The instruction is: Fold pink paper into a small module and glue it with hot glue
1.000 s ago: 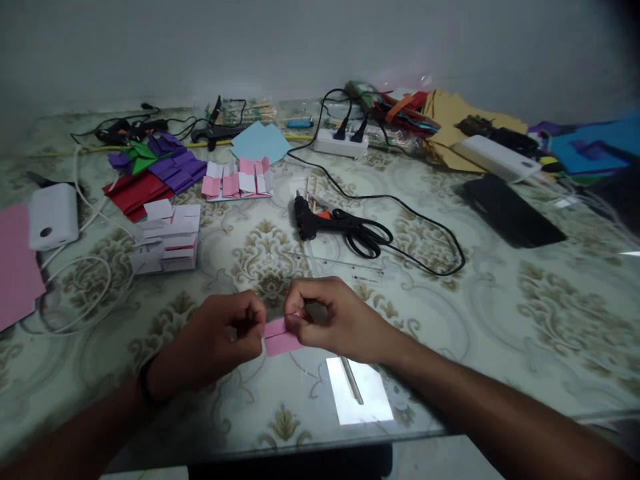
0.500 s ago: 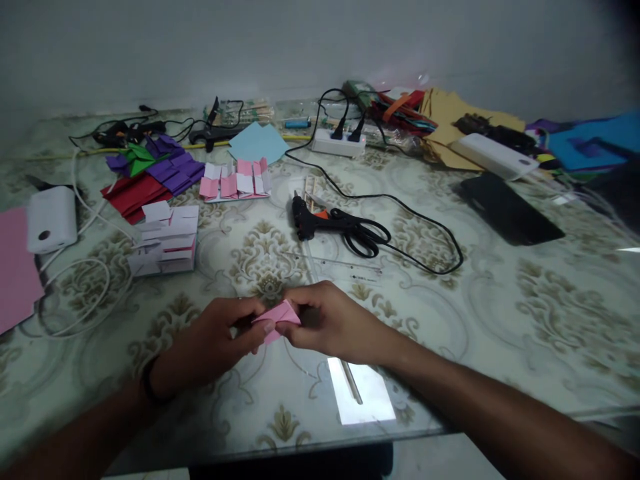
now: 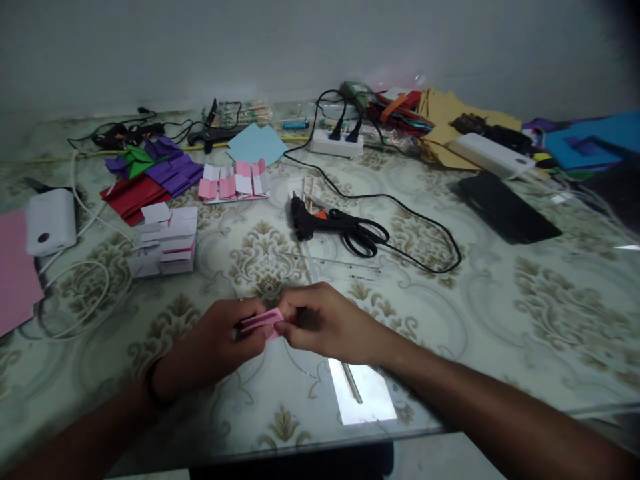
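Observation:
Both hands meet low over the near middle of the glass-topped table. My left hand (image 3: 215, 347) and my right hand (image 3: 325, 323) pinch a small folded pink paper piece (image 3: 260, 321) between their fingertips. The piece is folded narrow and lies nearly flat between the two hands. A dark band sits on my left wrist. A clear ruler (image 3: 335, 262) lies just beyond the hands.
A black glue gun (image 3: 306, 219) with scissors (image 3: 363, 237) and a looping cord lies behind. Stacks of folded white-pink (image 3: 167, 241), pink (image 3: 234, 181), purple (image 3: 173, 170) and red paper are at left. White power bank (image 3: 49, 220), power strip (image 3: 336, 143), black phone (image 3: 505, 208).
The pink piece went from a flat strip to a raised fold and is now pressed narrower between the fingers. Both hands drew slightly closer together.

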